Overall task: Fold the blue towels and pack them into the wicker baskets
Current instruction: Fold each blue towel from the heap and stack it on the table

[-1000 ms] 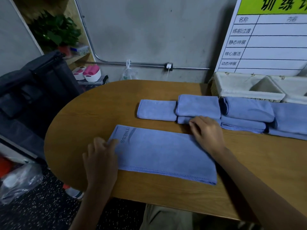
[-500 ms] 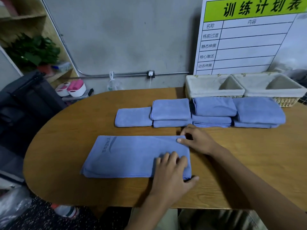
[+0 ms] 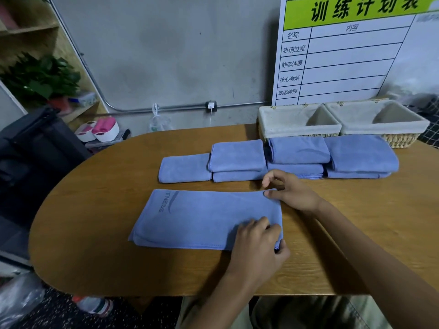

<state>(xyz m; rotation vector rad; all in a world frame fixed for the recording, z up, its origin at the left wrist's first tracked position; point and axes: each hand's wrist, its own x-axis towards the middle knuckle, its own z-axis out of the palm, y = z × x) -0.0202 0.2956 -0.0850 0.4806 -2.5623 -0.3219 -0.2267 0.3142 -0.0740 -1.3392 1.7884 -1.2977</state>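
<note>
The left hand (image 3: pixel 257 243) is pinching the near right corner of the long, flat-folded blue microfibre towel (image 3: pixel 202 219), its fingers curled on top and its thumb tucked at the edge, so the grip is closing on the cloth. The right hand (image 3: pixel 291 192) is pinching the far right corner of the same towel between thumb and what is probably the forefinger, the other fingers lifting loosely above. The towel is lying lengthwise on the rounded wooden worktop (image 3: pixel 95 210), with grey lettering showing near its left end.

Behind it a row of folded blue towels (image 3: pixel 299 150) is sitting, some stacked two high; the right hand is covering part of the lower layers. Just beyond them, two cloth-lined wicker baskets (image 3: pixel 299 125) are standing side by side, the weave mostly hidden by the towels. A white chart board (image 3: pixel 344 55) is being cut off at the top edge.
</note>
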